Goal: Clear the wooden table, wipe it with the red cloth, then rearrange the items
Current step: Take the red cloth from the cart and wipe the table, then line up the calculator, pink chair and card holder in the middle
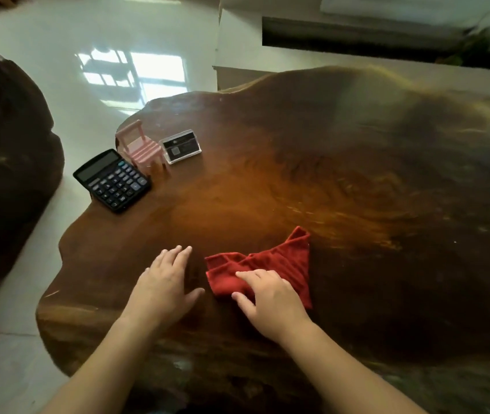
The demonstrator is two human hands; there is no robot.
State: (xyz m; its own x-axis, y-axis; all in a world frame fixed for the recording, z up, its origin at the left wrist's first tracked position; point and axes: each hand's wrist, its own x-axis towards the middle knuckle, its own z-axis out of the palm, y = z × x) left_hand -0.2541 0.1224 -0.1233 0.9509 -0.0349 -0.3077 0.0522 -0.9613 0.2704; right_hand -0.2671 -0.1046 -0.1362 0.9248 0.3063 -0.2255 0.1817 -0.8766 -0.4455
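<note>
Pressing our right hand (270, 297) fingers-together on the red cloth (270, 261), long side running right; left hand (166, 282) flat, fingers loosely apart, just beside it

On your table (312, 162), the calculator (112, 180), toy chair (140, 147) and card stand (180, 146) cluster upper left; the cloth (279, 264) lies lower centre.

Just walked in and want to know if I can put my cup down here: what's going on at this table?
A person is tidying the wooden table. Their right hand presses on a folded red cloth near the front edge, while the left hand lies flat on the bare wood beside it. A black calculator, a small pink toy chair and a clear card holder sit together at the far left corner.
</note>
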